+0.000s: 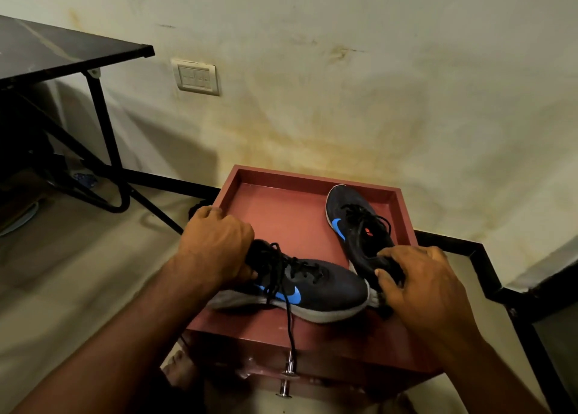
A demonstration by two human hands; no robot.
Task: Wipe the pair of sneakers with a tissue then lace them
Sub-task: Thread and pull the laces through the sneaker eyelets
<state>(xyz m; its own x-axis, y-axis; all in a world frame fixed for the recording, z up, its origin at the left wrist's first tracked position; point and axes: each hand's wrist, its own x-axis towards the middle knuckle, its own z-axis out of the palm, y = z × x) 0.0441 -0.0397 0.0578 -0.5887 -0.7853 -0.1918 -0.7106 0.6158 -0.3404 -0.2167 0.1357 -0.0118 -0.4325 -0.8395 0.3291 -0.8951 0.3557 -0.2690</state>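
Head view: both sneakers lie on the red table (281, 213), lower centre of frame.
Left hand (215, 244): grip curled round the near sneaker (319, 291) at its heel.
Right hand (416, 285): grip holds the far sneaker (356, 226) at its heel.
Progress: no tissue visible; wiping cannot be judged. A lace (289, 326) dangles loose, so lacing seems left.

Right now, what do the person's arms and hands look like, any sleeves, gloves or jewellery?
Both forearms are bare as far as the frame shows, with no sleeve edge in view. The left hand and right hand wear no gloves, and no rings, watch or bracelet show.
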